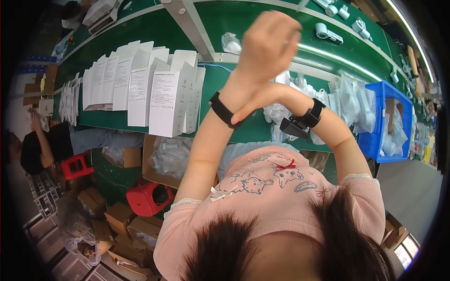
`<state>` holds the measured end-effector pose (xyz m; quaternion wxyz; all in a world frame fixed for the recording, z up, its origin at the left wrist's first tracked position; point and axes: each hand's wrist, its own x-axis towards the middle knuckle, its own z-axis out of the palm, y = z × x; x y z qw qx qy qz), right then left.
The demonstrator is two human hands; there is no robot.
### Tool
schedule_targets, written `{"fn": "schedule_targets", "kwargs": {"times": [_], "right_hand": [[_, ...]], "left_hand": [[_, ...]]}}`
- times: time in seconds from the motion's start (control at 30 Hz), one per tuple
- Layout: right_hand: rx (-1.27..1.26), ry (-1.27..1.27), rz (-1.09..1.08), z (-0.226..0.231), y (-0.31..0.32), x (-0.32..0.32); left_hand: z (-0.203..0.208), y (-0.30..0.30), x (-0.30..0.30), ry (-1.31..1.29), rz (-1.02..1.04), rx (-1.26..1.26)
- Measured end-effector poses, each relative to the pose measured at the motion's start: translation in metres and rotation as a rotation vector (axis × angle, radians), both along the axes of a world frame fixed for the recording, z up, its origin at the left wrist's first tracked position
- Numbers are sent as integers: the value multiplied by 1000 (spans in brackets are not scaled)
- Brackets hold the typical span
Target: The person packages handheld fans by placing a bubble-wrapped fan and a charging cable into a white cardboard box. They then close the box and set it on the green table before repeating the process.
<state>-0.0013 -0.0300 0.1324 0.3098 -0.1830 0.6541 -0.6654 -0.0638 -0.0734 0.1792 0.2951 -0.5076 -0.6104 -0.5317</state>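
My left hand (pixel 269 47) is raised over the green bench (pixel 220 93), its fingers curled into a loose fist and slightly blurred. Nothing shows in it. Around my left wrist runs a black wrist strap (pixel 222 110). My right hand (pixel 260 98) crosses over and closes on that wrist, the thumb pressing the strap's edge; its other fingers are hidden behind the left forearm. A second black strap with a clip-like block (pixel 300 125) sits on my right wrist. Clear plastic bags with pale parts (pixel 276 112) lie behind my right hand.
White printed boxes (pixel 164 103) stand in a row on the left. A blue bin (pixel 375 140) holding bagged parts stands right. Grey fittings (pixel 328 33) lie across the bench. Below are a red stool (pixel 147 199) and an open carton of bags (pixel 168 157). Another person (pixel 47 145) sits far left.
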Motion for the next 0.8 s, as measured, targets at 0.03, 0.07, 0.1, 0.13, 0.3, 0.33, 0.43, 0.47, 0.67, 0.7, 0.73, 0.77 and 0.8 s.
{"fn": "schedule_targets", "kwargs": {"times": [0.03, 0.07, 0.1, 0.13, 0.3, 0.33, 0.43, 0.47, 0.67, 0.7, 0.73, 0.77, 0.8], "right_hand": [[42, 6, 35, 5, 3, 0], [85, 12, 72, 9, 4, -1], [126, 18, 111, 11, 4, -2], [127, 17, 116, 10, 1, -3], [-121, -12, 188, -23, -8, -37], [-342, -12, 218, -37, 0, -57], [379, 321, -453, -101, 25, -113], [769, 541, -593, -135, 33, -127], [1177, 593, -660, -205, 31, -168], [1085, 575, -640, -207, 32, -174], [997, 555, -626, -210, 37, -173], [1007, 542, -642, -212, 46, -167], [951, 509, -666, -202, 51, -161]], "left_hand": [[5, 0, 0, -1, 1, 5], [11, -1, -1, -345, -256, 87], [15, -4, -3, -687, -512, 170], [17, -8, -3, -1027, -767, 252], [26, -65, -22, -1090, -503, 460], [29, -83, -22, -839, -137, 183], [38, -143, -6, -196, 807, -599], [34, -159, -2, -251, 821, -696], [-38, -195, 19, -577, 897, -1262], [-46, -197, 19, -600, 919, -1292], [-51, -197, 19, -620, 935, -1323], [-54, -194, 20, -608, 915, -1327], [-57, -195, 19, -572, 952, -1328]]}}
